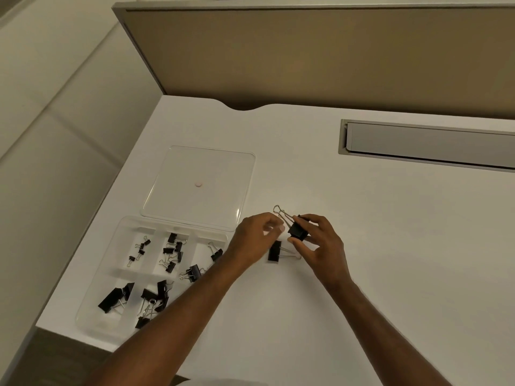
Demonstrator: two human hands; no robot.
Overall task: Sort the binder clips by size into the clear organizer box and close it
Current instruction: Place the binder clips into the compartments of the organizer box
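Note:
The clear organizer box (94,299) lies open at the desk's left front, its flat lid (200,165) hinged back behind it. Black binder clips fill its compartments: tiny ones (139,250) at the back left, small ones (172,253) in the back middle, bigger ones (117,298) in front. My right hand (320,246) grips a black binder clip (296,231) with its wire handles sticking up. My left hand (256,238) is curled just left of it, fingertips near those handles. Another black clip (274,251) lies on the desk below and between both hands.
The white desk (390,246) has a recessed grey cable tray (429,142) at the back right and a tan partition (306,51) behind. The desk's left edge runs close beside the box. A small round pink dot (198,185) shows on the lid.

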